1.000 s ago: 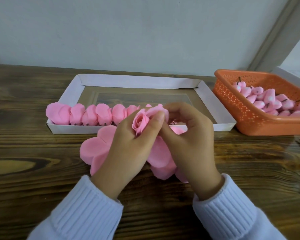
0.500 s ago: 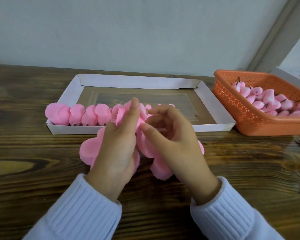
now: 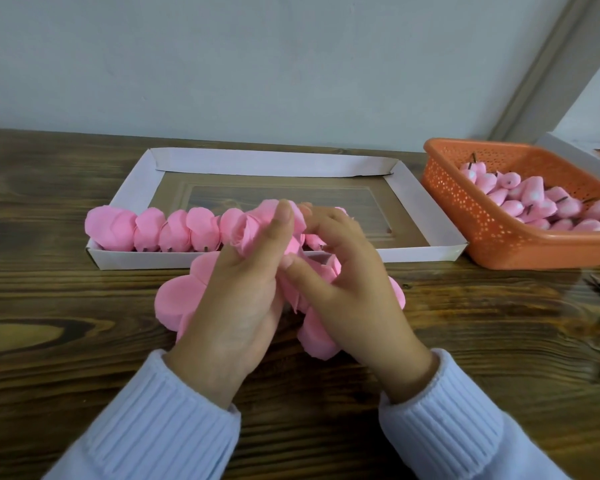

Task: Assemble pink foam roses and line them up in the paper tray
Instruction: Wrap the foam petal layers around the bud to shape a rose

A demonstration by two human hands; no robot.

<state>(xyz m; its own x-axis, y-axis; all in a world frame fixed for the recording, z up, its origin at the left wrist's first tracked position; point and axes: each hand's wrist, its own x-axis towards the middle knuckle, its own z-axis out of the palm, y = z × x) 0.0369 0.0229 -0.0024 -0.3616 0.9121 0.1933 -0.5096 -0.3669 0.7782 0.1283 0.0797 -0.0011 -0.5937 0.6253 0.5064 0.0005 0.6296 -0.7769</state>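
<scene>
Tilted further left than a second ago, the half-made rose [image 3: 248,233] sits gripped in the left hand [image 3: 243,296], just right of the finished row [image 3: 174,232] in the paper tray [image 3: 146,259], the right hand [image 3: 354,292] pinching its lower petals above loose petals [image 3: 174,303] on the surface [image 3: 66,358].

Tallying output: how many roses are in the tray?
5 roses show in the tray, side by side at its front wall, beside the left hand; it and the right hand may hide more.
</scene>
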